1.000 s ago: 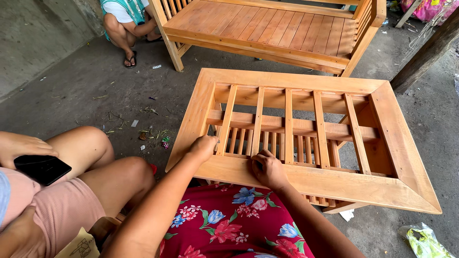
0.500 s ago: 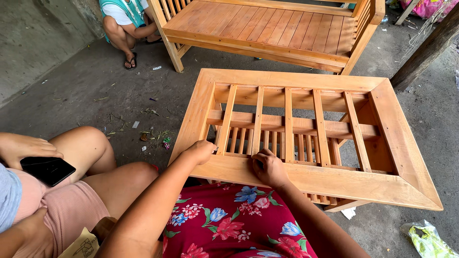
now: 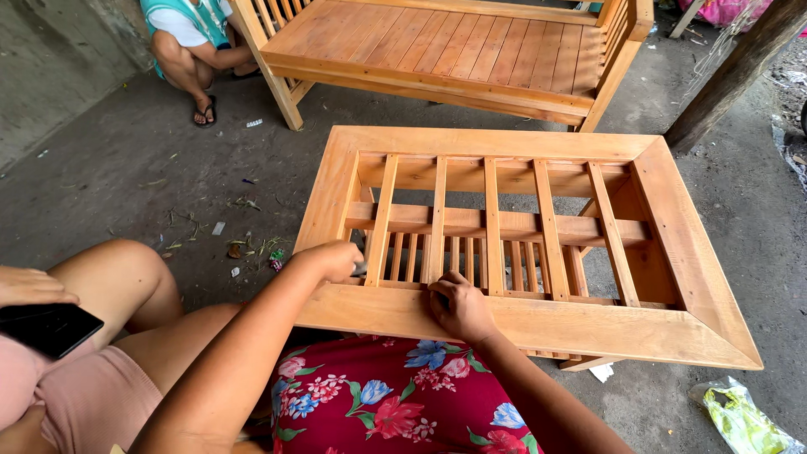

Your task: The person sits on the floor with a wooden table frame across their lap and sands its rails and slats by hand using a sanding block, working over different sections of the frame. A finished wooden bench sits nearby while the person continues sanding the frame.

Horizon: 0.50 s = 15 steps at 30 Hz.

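**Two hands at the near rail of a slatted wooden frame**

The wooden table frame stands on the concrete floor, its near edge just above the person's lap in a red floral cloth. The left hand is curled into a loose fist at the inner edge of the near rail, close to the first slat; something small and dark shows at its fingertips, though I cannot tell what it is. The right hand rests on the same rail, fingers bent and pressed down against the wood where a slat meets it, grasping nothing that I can see.

Beyond the frame stands a wooden bench, and a second person squats beside its leg. At the left, another person sits close by with a dark phone on the knee. A crumpled yellow-green plastic bag lies on the floor at the right.
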Motion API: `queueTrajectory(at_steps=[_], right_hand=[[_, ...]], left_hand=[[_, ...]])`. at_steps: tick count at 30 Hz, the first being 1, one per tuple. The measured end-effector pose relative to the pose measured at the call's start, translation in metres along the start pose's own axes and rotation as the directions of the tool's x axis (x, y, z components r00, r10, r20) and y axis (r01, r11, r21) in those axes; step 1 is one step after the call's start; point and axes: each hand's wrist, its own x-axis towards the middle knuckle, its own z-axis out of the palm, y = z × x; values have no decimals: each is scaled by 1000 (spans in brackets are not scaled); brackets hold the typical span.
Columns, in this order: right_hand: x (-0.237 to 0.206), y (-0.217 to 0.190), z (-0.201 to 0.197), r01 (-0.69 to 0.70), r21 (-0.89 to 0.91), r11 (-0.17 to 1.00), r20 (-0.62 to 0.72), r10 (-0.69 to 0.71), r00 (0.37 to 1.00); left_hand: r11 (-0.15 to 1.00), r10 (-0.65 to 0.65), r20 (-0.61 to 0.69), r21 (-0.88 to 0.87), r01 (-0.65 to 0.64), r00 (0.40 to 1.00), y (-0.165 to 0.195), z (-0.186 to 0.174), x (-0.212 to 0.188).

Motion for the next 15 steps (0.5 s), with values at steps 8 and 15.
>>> queueTrajectory(at_steps=[8, 15], right_hand=[[1, -1, -3, -5, -20, 1000, 16, 6, 1000], [-1, 7, -1, 44, 19, 999, -14, -44, 999]], left_hand=[[967, 65, -346, 255, 28, 936, 0, 67, 4], [960, -59, -52, 272, 71, 997, 3, 43, 20]])
